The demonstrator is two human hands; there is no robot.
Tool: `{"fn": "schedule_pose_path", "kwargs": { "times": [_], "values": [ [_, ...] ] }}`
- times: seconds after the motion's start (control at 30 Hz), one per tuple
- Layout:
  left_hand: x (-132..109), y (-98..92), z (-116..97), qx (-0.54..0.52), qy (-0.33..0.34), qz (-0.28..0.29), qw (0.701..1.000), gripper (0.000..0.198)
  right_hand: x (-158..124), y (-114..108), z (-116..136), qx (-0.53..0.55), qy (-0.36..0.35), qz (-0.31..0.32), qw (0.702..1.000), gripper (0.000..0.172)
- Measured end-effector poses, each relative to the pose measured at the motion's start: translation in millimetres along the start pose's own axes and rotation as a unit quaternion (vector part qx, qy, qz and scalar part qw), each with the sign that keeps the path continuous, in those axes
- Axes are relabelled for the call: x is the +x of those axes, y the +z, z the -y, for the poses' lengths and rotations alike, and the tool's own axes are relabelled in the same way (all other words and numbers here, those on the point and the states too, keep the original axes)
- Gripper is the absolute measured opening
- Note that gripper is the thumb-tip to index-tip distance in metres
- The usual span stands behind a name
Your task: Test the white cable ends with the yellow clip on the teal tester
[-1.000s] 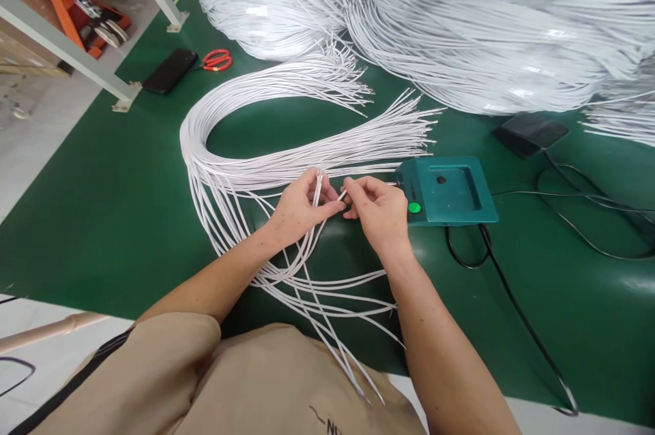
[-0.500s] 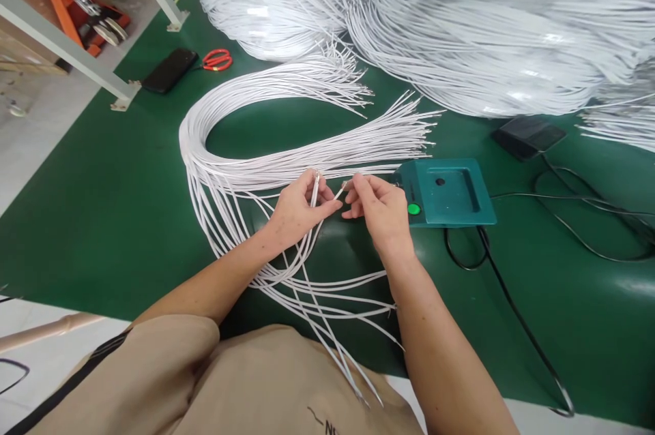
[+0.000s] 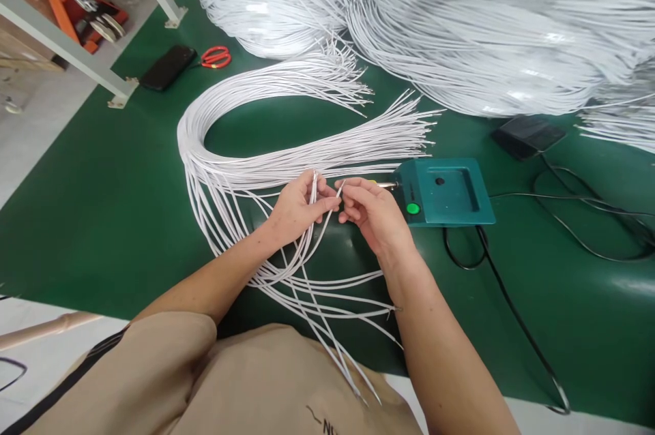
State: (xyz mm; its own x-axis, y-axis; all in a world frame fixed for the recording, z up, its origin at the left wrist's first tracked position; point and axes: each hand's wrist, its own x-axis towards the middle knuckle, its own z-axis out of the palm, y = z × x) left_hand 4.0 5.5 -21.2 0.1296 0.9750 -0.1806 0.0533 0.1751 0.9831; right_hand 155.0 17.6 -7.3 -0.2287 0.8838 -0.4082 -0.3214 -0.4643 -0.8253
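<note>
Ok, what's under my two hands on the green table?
Loose white wires fan out beneath the left hand and right hand, across the green table. Each hand pinches a wire end. The palms cover where the wires cross, so that part can't be seen.

1. Bright, even light from above; a soft shadow lies under the left hand [image 3: 297, 206] and right hand [image 3: 376, 213].
2. Glare patches on the wire heaps [image 3: 512, 33] and the table [image 3: 632, 285].
3. Focus is sharp; the wide lens bends the edges.

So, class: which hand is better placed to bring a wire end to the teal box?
Probably the right hand: it pinches one wire end beside the teal box; left hand holds the bundle.
</note>
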Motion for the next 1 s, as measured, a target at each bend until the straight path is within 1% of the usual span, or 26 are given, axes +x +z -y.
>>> {"fn": "schedule_pose_path", "kwargs": {
  "times": [0.03, 0.1, 0.13, 0.23, 0.3, 0.4, 0.5, 0.53, 0.63, 0.7, 0.87, 0.93, 1.0],
  "values": [
    [-0.1, 0.0, 0.3, -0.002, -0.001, 0.007, 1.0, 0.035, -0.1, 0.0, 0.6, -0.005, -0.002, 0.002, 1.0, 0.014],
    [-0.3, 0.1, 0.6, -0.001, 0.0, 0.015, 1.0, 0.034, -0.6, 0.0, 1.8, -0.033, -0.026, -0.002, 0.999, 0.027],
    [-0.5, 0.3, 0.4, -0.002, -0.001, 0.018, 1.0, 0.034, -0.9, -0.1, 2.3, -0.051, -0.038, -0.002, 0.998, 0.029],
    [-0.7, 0.7, -0.6, -0.007, -0.002, 0.025, 1.0, 0.035, -1.3, -0.5, 3.2, -0.085, -0.054, -0.006, 0.995, 0.019],
    [-0.6, 0.8, -1.2, -0.01, 0.0, 0.028, 1.0, 0.034, -1.5, -0.7, 3.2, -0.094, -0.059, -0.026, 0.993, 0.014],
    [-0.4, 0.5, -1.6, -0.007, 0.006, 0.021, 1.0, 0.031, -1.8, -0.8, 2.9, -0.094, -0.069, -0.055, 0.992, 0.016],
    [-0.4, -0.4, -1.4, 0.002, 0.016, 0.013, 1.0, 0.025, -2.0, -1.4, 2.6, -0.103, -0.079, -0.06, 0.99, 0.017],
    [-0.4, -1.0, -1.2, 0.008, 0.022, 0.015, 1.0, 0.026, -1.9, -1.6, 2.4, -0.111, -0.084, -0.058, 0.989, 0.016],
    [-0.2, -3.1, 0.2, 0.043, 0.047, 0.027, 0.998, 0.04, -1.5, -2.6, 1.9, -0.14, -0.105, -0.051, 0.983, 0.014],
    [-0.2, -4.3, 1.8, 0.071, 0.063, 0.034, 0.995, 0.04, -1.1, -2.9, 1.2, -0.151, -0.111, -0.049, 0.981, 0.013],
    [-0.9, -5.6, 2.7, 0.113, 0.089, 0.033, 0.989, 0.033, 1.2, -2.1, -1.5, -0.141, -0.089, -0.046, 0.985, 0.011],
    [-1.1, -6.3, 0.9, 0.123, 0.092, 0.033, 0.988, 0.031, 2.7, -2.0, -2.0, -0.129, -0.055, -0.037, 0.989, 0.015],
    [-0.8, -7.5, -1.0, 0.124, 0.087, 0.035, 0.988, 0.031, 3.9, -2.4, -1.6, -0.123, -0.02, -0.024, 0.992, 0.015]
  ]
}}
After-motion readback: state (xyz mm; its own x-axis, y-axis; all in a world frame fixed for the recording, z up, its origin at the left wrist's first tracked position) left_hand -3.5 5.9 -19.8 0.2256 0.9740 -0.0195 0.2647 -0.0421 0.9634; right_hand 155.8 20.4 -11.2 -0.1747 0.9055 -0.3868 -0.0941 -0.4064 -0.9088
